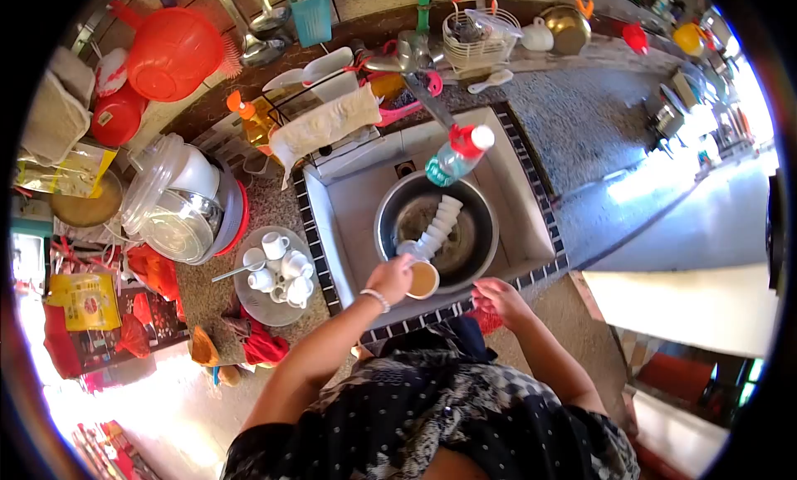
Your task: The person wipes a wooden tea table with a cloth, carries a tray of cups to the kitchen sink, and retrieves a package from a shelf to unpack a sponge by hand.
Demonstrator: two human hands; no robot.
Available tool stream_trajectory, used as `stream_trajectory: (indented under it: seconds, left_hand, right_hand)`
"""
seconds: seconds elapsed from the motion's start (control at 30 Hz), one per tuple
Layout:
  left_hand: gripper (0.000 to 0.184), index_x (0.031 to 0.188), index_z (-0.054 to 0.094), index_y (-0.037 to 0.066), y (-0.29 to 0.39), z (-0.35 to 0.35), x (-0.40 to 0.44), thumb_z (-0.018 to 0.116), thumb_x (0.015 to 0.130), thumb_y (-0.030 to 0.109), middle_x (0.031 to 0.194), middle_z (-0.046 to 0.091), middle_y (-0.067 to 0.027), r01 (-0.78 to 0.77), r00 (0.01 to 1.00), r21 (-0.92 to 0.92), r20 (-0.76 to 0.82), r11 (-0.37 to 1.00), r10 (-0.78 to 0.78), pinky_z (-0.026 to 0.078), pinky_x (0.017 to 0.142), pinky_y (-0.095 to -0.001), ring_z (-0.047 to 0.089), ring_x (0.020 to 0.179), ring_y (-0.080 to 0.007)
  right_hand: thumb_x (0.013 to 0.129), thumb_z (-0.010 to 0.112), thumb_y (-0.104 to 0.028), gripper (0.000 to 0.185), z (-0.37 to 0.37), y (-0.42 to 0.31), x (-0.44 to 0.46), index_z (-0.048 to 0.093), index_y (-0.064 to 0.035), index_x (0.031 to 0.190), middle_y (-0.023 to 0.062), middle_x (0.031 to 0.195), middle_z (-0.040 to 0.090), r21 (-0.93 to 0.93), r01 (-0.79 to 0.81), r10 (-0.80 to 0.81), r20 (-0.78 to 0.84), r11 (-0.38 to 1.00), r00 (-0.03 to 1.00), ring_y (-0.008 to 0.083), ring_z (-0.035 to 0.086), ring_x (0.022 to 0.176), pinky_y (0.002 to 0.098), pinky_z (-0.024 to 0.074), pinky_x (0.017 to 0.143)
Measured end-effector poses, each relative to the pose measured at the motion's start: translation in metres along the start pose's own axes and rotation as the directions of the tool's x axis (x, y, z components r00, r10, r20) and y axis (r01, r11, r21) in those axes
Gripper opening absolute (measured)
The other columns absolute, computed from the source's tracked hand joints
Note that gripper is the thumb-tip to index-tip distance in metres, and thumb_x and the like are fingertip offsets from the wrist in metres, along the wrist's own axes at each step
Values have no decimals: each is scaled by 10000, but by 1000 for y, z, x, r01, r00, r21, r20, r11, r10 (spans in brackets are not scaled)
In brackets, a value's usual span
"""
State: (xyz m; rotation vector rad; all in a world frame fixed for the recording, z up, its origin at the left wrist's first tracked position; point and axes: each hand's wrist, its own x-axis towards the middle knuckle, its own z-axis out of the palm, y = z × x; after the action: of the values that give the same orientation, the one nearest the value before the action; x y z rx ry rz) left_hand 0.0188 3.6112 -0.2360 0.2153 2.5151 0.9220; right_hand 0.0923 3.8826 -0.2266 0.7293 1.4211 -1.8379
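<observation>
My left hand [392, 281] is closed on a small round cup [422, 279], whose tan inside or contents face up, above the sink's near edge. Just beyond it, a leaning row of nested white cups [440, 224] lies in a dark-rimmed metal basin [383, 222]. The basin stands in the white sink [531, 222]. Off to the right of the cup, my right hand [498, 301] hovers by the tiled edge, fingers loosely bent with nothing visible in them. A clear plastic bottle piece [451, 164] with a red band hangs from the faucet [427, 100] over the basin.
Left of the sink, a round grey tray [274, 312] bears several white cups. Behind it stands a tub with bowls and a clear lid [176, 227]. A cloth-draped rack [325, 127] and an orange-topped soap bottle [249, 119] line the back. A wire basket [480, 44] sits behind the faucet.
</observation>
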Motion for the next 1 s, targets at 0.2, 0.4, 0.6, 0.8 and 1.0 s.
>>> stream_trajectory:
  seconds: [0.2,0.4,0.6,0.8,1.0]
  left_hand:
    - [170,985,570,113,8,110,93,471,860,171,960,629,-128,-74,977,359,212,930,-5,495,803,-419,599,969,-309]
    - [201,966,628,108,-7,165,128,476,859,183,967,644,-98,-199,952,559,305,805,23,506,788,-409,578,1015,-272]
    - [206,897,657,90,-11,187,123,476,853,180,962,646,-95,-159,977,597,208,786,40,489,810,-396,576,1004,-262]
    - [281,1081,656,119,13,166,105,464,881,167,1293,483,-160,-48,970,474,234,879,-73,454,934,-458,416,1244,-332]
    - [439,1272,536,173,29,138,37,541,834,194,1364,375,-185,-21,983,259,-173,966,68,423,973,-404,296,1332,-340]
  right_hand:
    - [855,665,-299,328,-117,23,-14,591,-82,1089,52,923,661,116,-61,90,-266,991,960,131,627,805,259,472,654]
    - [903,581,-212,233,-184,90,-34,578,-59,1079,79,903,649,269,-209,271,-218,940,938,187,645,751,280,488,592]
    - [920,591,-235,334,-251,162,-1,559,-18,1172,124,1022,660,-37,-269,265,-91,962,960,217,641,893,337,513,813]
    - [913,604,-233,306,-248,113,42,591,-20,1132,94,1013,669,-29,-406,405,163,913,899,186,636,885,313,505,808]
    - [898,627,-253,246,-127,23,19,661,-16,953,33,834,681,-729,81,148,245,679,958,89,602,794,238,466,730]
